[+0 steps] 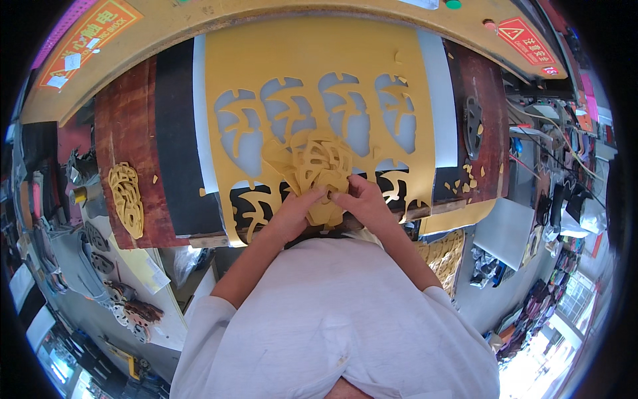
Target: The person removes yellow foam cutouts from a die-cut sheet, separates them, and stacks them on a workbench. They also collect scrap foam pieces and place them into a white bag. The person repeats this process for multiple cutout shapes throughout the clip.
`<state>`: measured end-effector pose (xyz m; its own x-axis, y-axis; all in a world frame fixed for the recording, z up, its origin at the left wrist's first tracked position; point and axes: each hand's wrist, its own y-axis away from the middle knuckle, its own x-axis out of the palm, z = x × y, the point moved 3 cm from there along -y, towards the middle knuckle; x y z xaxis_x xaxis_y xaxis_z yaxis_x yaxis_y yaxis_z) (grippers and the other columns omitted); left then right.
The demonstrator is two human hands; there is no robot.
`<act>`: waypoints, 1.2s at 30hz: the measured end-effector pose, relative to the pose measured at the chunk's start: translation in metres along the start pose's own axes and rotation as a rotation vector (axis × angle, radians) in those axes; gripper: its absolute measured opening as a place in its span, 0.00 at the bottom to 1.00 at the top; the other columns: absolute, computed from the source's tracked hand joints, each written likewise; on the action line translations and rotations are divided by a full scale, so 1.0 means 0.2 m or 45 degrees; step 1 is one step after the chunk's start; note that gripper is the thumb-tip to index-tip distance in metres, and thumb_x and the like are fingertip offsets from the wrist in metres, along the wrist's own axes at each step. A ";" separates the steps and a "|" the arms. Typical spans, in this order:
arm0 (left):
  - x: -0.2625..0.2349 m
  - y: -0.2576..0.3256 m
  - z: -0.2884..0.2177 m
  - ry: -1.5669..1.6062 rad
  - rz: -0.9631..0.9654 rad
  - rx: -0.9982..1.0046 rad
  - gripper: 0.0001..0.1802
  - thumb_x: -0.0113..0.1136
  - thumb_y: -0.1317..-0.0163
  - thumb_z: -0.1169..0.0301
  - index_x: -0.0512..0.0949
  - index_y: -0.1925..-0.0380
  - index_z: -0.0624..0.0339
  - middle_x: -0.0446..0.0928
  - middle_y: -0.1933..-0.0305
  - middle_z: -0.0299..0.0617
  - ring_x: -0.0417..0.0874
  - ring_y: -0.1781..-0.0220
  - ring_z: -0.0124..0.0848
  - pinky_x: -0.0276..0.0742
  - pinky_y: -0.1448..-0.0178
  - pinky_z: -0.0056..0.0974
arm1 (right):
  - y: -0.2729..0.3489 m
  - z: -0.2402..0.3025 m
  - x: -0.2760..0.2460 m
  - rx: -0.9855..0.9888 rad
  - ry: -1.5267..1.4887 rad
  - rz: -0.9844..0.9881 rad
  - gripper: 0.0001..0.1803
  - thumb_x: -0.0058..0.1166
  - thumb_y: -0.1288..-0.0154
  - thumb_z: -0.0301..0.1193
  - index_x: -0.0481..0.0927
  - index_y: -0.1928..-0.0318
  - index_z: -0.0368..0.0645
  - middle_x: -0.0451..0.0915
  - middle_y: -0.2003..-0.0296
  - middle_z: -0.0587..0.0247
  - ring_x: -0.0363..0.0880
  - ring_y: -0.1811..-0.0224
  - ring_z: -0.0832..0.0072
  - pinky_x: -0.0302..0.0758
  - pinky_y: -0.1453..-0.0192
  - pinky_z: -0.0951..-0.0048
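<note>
Close to my body I hold a bundle of cut yellow sheet pieces (322, 159), curved and full of slots, like shoe-upper parts. My left hand (298, 209) pinches its lower left side, and my right hand (364, 201) grips the lower right side, thumbs near each other. Beneath the bundle lies a wide yellow sheet (306, 50) with a row of cut-out openings and thin strips left inside them. A second row of openings at its near edge is partly hidden by my hands and the bundle.
A pale board (438, 93) lies under the sheet on a worn reddish table (126, 106). At left rests another yellow stack (126, 199); at right, a dark slotted cutting die (473, 126) and yellow scraps (469, 181). A yellow machine beam (266, 14) spans the far side.
</note>
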<state>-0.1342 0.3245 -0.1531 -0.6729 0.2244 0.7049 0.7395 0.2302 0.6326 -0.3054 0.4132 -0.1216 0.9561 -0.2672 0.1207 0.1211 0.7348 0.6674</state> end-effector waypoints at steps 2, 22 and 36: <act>0.01 0.01 0.01 -0.066 -0.152 0.155 0.28 0.61 0.21 0.61 0.68 0.27 0.58 0.75 0.29 0.43 0.80 0.30 0.39 0.81 0.30 0.50 | 0.01 -0.02 0.03 -0.107 -0.223 0.031 0.36 0.62 0.25 0.28 0.64 0.22 0.33 0.82 0.40 0.60 0.82 0.47 0.80 0.80 0.41 0.74; 0.23 0.25 -0.29 -0.924 -0.373 0.541 0.19 0.65 0.30 0.68 0.80 0.44 0.68 0.87 0.53 0.48 0.89 0.48 0.38 0.83 0.44 0.43 | -0.01 -0.01 0.18 -0.170 -0.205 0.096 0.25 0.51 0.15 0.41 0.74 0.29 0.37 0.83 0.42 0.61 0.81 0.41 0.75 0.80 0.36 0.66; 0.05 0.13 -0.48 -1.120 -0.324 0.195 0.22 0.63 0.26 0.60 0.82 0.43 0.67 0.86 0.54 0.49 0.87 0.52 0.39 0.83 0.46 0.43 | -0.31 0.12 0.26 -0.106 -0.158 0.080 0.31 0.57 0.21 0.41 0.67 0.28 0.35 0.79 0.42 0.60 0.82 0.45 0.73 0.83 0.45 0.70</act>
<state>-0.1200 0.2411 -0.0980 -0.6344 0.7729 0.0141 0.5986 0.4796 0.6416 -0.2695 0.3391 -0.1399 0.9228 -0.2900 0.2536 0.0886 0.8004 0.5929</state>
